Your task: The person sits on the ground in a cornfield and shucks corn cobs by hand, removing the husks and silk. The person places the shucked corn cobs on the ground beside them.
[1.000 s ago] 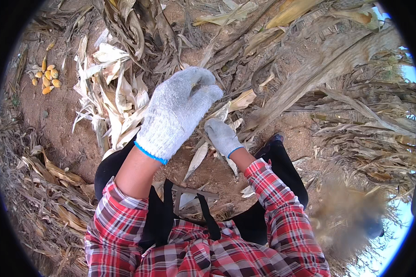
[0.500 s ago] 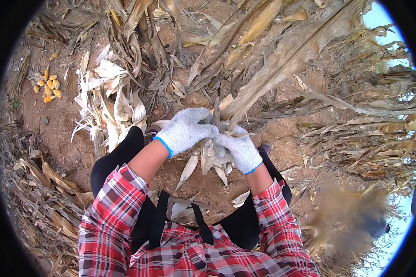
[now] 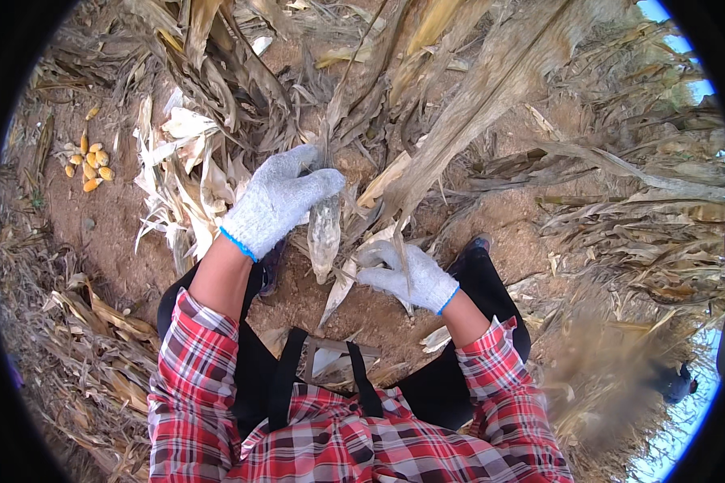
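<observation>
The left hand [image 3: 278,201] clamps the top of a husked corn ear [image 3: 324,233] hanging mid-scene, steadying it, while the right hand [image 3: 407,278], lower right, grips its dry husk leaves [image 3: 354,266] to strip them. Bare cobs [image 3: 89,161] lie far left.

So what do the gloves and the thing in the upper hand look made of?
Left hand and right hand wear gloves that look like knitted cotton, speckled grey-white with blue cuffs. The ear of corn in the left grip is wrapped in pale, papery dry husk, matte and fibrous.
</observation>
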A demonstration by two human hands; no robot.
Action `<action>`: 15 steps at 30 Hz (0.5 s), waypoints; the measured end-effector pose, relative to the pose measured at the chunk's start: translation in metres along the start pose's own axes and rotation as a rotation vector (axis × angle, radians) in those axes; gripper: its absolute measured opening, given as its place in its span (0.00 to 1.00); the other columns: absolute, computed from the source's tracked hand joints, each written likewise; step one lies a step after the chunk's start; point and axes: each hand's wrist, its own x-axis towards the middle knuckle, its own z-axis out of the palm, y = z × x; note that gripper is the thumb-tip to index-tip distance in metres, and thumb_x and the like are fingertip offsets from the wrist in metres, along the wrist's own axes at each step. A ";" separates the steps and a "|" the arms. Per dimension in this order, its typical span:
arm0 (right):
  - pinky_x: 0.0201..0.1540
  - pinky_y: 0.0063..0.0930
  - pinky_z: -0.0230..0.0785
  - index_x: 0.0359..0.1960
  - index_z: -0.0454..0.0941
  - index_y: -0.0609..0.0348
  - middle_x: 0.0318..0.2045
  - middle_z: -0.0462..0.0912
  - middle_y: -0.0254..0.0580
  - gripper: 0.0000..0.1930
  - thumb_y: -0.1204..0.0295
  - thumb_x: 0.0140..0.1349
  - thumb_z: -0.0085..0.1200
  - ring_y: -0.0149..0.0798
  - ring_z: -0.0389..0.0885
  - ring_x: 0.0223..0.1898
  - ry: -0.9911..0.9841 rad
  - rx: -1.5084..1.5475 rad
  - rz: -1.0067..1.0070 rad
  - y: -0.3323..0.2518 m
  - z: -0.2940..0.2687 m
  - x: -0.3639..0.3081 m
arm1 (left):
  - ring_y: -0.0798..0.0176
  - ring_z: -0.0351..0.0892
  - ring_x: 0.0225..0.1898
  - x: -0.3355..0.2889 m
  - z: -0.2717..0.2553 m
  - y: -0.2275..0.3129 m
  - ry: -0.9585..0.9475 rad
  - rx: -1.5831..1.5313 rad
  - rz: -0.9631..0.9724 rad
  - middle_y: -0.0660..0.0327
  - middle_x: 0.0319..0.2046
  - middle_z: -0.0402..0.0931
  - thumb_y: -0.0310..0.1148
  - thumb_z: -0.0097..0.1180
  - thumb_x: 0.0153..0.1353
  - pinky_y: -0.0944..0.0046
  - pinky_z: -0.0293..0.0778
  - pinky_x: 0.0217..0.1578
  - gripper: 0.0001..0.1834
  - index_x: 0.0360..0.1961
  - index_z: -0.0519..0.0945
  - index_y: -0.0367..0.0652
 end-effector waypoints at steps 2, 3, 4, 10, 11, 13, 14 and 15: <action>0.36 0.22 0.74 0.49 0.76 0.64 0.34 0.79 0.35 0.17 0.66 0.64 0.59 0.28 0.79 0.31 0.004 0.104 -0.033 -0.010 0.000 -0.009 | 0.69 0.75 0.44 -0.005 0.008 -0.001 -0.079 -0.045 0.022 0.61 0.42 0.80 0.38 0.61 0.61 0.66 0.73 0.48 0.25 0.53 0.77 0.31; 0.37 0.22 0.73 0.49 0.77 0.64 0.35 0.79 0.35 0.16 0.67 0.64 0.59 0.28 0.79 0.32 0.062 0.166 -0.116 -0.017 0.000 -0.012 | 0.69 0.75 0.44 -0.006 0.016 -0.002 -0.122 -0.070 0.034 0.62 0.41 0.80 0.37 0.60 0.61 0.66 0.72 0.48 0.23 0.53 0.77 0.31; 0.37 0.21 0.73 0.48 0.77 0.64 0.36 0.79 0.35 0.14 0.69 0.64 0.59 0.28 0.79 0.33 0.120 0.229 -0.200 -0.021 0.000 -0.014 | 0.70 0.74 0.42 -0.006 0.028 0.000 -0.184 -0.138 0.068 0.63 0.38 0.79 0.37 0.59 0.61 0.67 0.71 0.47 0.20 0.50 0.79 0.32; 0.38 0.21 0.71 0.45 0.77 0.65 0.36 0.80 0.34 0.11 0.72 0.64 0.59 0.25 0.76 0.36 0.233 0.237 -0.322 -0.015 -0.006 -0.001 | 0.66 0.72 0.31 0.004 0.054 -0.013 -0.078 -0.033 0.116 0.58 0.26 0.75 0.43 0.63 0.57 0.62 0.71 0.36 0.18 0.34 0.80 0.36; 0.37 0.23 0.71 0.44 0.78 0.65 0.35 0.80 0.34 0.11 0.72 0.63 0.58 0.26 0.76 0.34 0.317 0.110 -0.355 -0.015 -0.007 0.000 | 0.64 0.73 0.30 0.005 0.057 -0.011 -0.064 -0.020 0.139 0.57 0.26 0.75 0.43 0.63 0.56 0.61 0.71 0.36 0.18 0.34 0.80 0.36; 0.35 0.25 0.71 0.42 0.80 0.64 0.32 0.80 0.36 0.11 0.71 0.62 0.58 0.29 0.77 0.31 0.473 -0.143 -0.414 -0.015 -0.006 0.002 | 0.61 0.73 0.30 0.004 0.064 -0.010 -0.034 0.008 0.175 0.54 0.26 0.75 0.43 0.64 0.55 0.60 0.71 0.37 0.19 0.34 0.80 0.35; 0.35 0.27 0.71 0.41 0.80 0.64 0.31 0.79 0.38 0.10 0.71 0.61 0.58 0.32 0.77 0.30 0.520 -0.233 -0.470 -0.014 -0.006 0.006 | 0.55 0.75 0.31 0.004 0.065 -0.009 -0.017 0.038 0.200 0.50 0.28 0.75 0.43 0.65 0.53 0.58 0.72 0.37 0.19 0.33 0.80 0.34; 0.34 0.29 0.71 0.39 0.79 0.63 0.30 0.78 0.41 0.10 0.70 0.61 0.58 0.35 0.77 0.29 0.568 -0.325 -0.524 -0.013 -0.007 0.008 | 0.53 0.76 0.31 0.006 0.066 -0.010 -0.016 0.062 0.192 0.49 0.28 0.75 0.43 0.65 0.53 0.57 0.72 0.37 0.19 0.32 0.79 0.34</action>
